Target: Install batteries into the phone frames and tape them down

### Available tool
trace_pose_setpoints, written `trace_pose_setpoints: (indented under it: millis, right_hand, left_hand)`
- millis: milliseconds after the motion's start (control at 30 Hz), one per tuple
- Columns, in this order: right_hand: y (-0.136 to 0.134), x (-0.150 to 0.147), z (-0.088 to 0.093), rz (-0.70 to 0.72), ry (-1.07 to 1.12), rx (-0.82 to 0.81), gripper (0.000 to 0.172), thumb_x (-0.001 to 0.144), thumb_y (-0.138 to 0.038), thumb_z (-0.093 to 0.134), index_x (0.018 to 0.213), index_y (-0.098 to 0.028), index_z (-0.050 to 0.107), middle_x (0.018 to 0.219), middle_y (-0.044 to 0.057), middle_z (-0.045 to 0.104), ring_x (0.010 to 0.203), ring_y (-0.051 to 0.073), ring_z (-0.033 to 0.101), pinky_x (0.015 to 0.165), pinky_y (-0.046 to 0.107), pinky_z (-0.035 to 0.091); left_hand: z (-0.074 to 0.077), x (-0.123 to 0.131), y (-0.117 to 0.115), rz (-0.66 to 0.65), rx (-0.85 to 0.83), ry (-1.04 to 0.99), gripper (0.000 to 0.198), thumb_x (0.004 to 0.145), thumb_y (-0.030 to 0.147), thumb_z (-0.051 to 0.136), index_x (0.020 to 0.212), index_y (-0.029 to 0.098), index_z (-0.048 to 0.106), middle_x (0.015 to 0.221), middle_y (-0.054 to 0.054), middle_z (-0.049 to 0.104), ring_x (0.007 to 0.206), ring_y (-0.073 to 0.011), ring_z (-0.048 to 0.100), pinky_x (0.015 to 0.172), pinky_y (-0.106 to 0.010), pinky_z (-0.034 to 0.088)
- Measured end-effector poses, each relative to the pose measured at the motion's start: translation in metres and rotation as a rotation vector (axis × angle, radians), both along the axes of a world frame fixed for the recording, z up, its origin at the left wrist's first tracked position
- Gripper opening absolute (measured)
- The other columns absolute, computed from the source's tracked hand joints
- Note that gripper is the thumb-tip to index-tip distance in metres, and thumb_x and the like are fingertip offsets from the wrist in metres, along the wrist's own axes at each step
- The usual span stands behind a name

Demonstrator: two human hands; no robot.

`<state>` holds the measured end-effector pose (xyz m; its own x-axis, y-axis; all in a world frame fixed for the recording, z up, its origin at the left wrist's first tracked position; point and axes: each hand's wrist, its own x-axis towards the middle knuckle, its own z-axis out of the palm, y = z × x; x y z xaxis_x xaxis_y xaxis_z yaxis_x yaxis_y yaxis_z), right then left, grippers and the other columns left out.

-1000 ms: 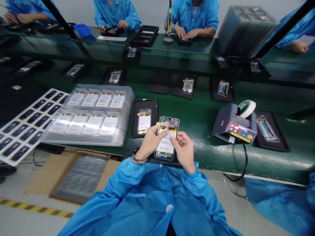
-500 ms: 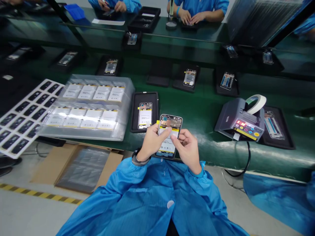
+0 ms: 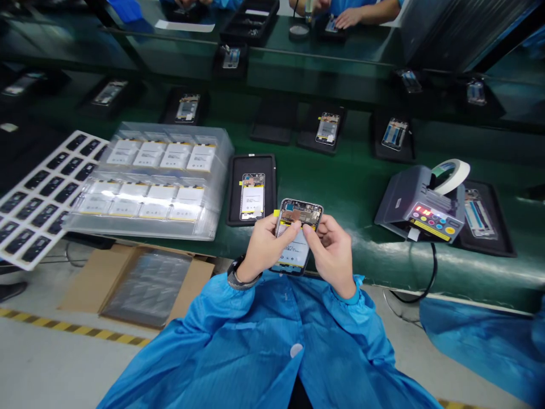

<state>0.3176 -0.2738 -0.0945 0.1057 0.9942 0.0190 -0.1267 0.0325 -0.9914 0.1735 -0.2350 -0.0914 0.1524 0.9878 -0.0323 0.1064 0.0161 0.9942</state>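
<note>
An opened smartphone (image 3: 294,250) with bare circuit board and white battery is held up in front of my chest, its top tilted slightly right. My left hand (image 3: 266,244) grips its left edge, thumb lying across the upper end of the battery. At the right edge, my right hand (image 3: 331,253) is closed around the phone, its thumb pressed near the line between battery and board. Fingers beneath the phone are hidden. Behind it, a second opened phone (image 3: 252,199) with a battery lies in a black tray (image 3: 232,201) on the green bench.
Left stands a stack of clear plastic trays (image 3: 208,227) with white batteries, beside a white sheet of black stickers (image 3: 42,196). A tape dispenser (image 3: 419,204) sits right. Further phones in black trays line the bench; across it, a co-worker's hand (image 3: 349,18) works. An open cardboard box (image 3: 85,281) lies below.
Both thumbs have moved up the phone, the right one from the battery toward the board. The phone stays in my hands, slightly further right in view. Co-workers' hands across the bench have shifted.
</note>
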Motion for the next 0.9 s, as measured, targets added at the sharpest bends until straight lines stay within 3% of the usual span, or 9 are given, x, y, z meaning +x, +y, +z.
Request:
trace_pose_setpoints:
  millis: [367, 567, 900]
  right_hand:
    - [-0.002, -0.006, 0.003, -0.054, -0.058, 0.020, 0.015, 0.095, -0.033, 0.068, 0.105, -0.023, 0.065, 0.093, 0.002, 0.074, 0.075, 0.016, 0.069, 0.069, 0.026, 0.056]
    - [0.000, -0.007, 0.002, -0.038, -0.040, -0.004, 0.019, 0.095, -0.039, 0.067, 0.102, -0.022, 0.064, 0.090, 0.002, 0.073, 0.073, 0.016, 0.067, 0.067, 0.026, 0.055]
    - [0.005, -0.008, -0.010, -0.171, -0.192, 0.035, 0.017, 0.092, -0.036, 0.068, 0.090, -0.020, 0.062, 0.078, 0.001, 0.069, 0.067, 0.015, 0.061, 0.060, 0.025, 0.047]
  left_hand:
    - [0.003, -0.004, -0.001, -0.005, 0.095, 0.055, 0.024, 0.085, 0.034, 0.069, 0.087, 0.011, 0.075, 0.079, -0.007, 0.075, 0.068, -0.0169, 0.066, 0.061, -0.023, 0.052]
    - [0.002, -0.006, -0.001, 0.017, 0.076, 0.084, 0.026, 0.083, 0.036, 0.070, 0.085, 0.010, 0.075, 0.076, -0.007, 0.073, 0.065, -0.0159, 0.062, 0.058, -0.023, 0.050]
    - [0.002, 0.007, -0.001, 0.065, 0.016, 0.013, 0.026, 0.078, 0.037, 0.075, 0.085, 0.012, 0.075, 0.076, -0.006, 0.072, 0.066, -0.0168, 0.061, 0.059, -0.024, 0.049]
